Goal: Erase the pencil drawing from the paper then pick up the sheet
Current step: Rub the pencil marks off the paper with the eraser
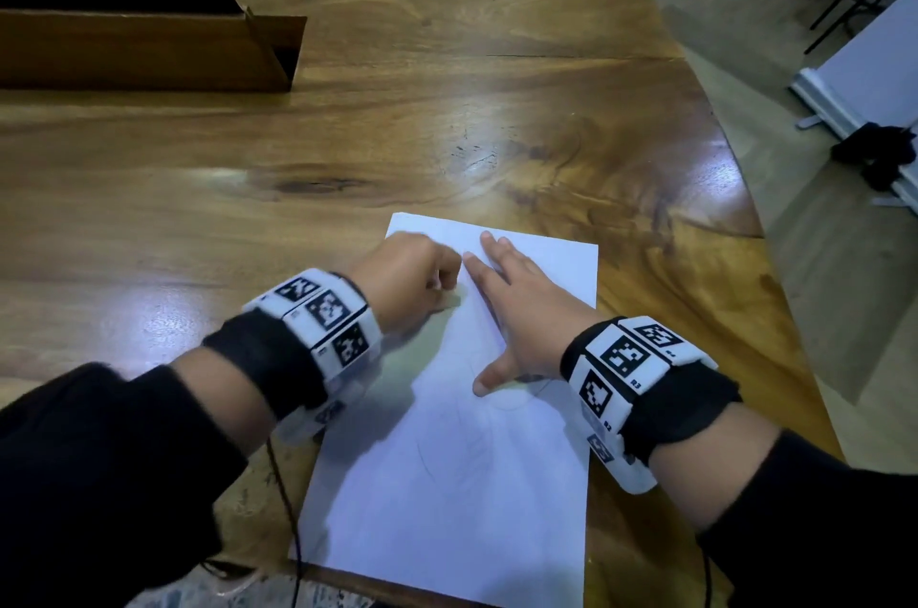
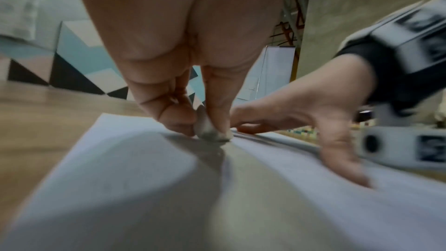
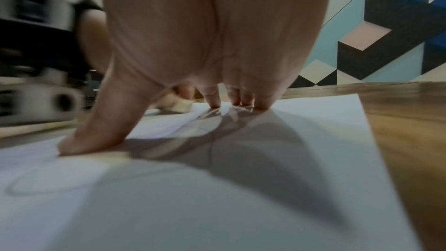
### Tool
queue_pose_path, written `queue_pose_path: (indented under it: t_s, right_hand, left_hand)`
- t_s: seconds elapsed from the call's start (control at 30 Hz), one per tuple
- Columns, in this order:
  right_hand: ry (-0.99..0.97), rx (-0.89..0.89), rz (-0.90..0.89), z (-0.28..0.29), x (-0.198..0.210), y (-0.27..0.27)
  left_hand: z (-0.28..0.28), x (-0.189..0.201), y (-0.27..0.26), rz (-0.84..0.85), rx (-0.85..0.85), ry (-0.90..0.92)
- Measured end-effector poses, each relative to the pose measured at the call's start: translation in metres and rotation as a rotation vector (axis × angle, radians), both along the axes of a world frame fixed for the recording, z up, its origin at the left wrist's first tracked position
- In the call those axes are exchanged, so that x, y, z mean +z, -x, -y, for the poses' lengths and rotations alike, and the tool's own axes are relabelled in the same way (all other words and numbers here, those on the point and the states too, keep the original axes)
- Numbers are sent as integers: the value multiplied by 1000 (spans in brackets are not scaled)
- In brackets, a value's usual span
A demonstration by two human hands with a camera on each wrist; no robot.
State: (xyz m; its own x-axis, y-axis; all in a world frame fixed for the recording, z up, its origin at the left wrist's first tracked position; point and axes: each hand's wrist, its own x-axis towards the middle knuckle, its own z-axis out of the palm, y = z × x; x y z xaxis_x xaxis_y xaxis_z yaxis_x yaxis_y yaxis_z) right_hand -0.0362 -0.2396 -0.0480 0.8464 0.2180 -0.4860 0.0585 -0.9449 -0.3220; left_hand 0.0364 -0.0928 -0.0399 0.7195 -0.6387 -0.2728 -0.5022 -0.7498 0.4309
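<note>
A white sheet of paper (image 1: pixel 457 483) lies on the wooden table (image 1: pixel 347 135) near its front edge, with faint pencil lines (image 3: pixel 36 186) on it. My left hand (image 1: pixel 412 279) is curled over the sheet's upper left part and pinches a small grey-white eraser (image 2: pixel 208 129), whose dirty tip touches the paper (image 2: pixel 120 169). My right hand (image 1: pixel 506 309) lies spread on the upper middle of the sheet, fingertips (image 3: pixel 214 102) and thumb pressing the paper (image 3: pixel 217 207) down. The eraser (image 3: pixel 182 105) shows just beyond the right hand's fingers.
A long open cardboard box (image 1: pixel 149 45) lies at the table's far left. The table's right edge (image 1: pixel 745 190) runs close to the sheet, with floor and a white board base (image 1: pixel 854 105) beyond. Black cables (image 1: pixel 288 508) hang off the front edge under my left wrist.
</note>
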Motion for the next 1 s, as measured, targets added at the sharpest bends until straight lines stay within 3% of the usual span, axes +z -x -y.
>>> queue_pose_path:
  t_s: [0.13,0.3,0.5,0.8,1.0]
  right_hand:
    - [-2,5,-3,0,0,0]
    - [-8,-4,8,0,0,0]
    - [-29,-13,4,1,-1,1]
    - [-84,22,16,-13,-4,7]
    - [-36,-44,-2,8,-6,7]
  left_hand:
    - [-16,0,18,-168,-140,-106]
    - [8,-1,-5,36,33,13]
    - [-22,-6,27,-133,-173,-79]
    - [-49,-1,37,-202,-116,-44]
    - [-46,5,34,-269,-103,-109]
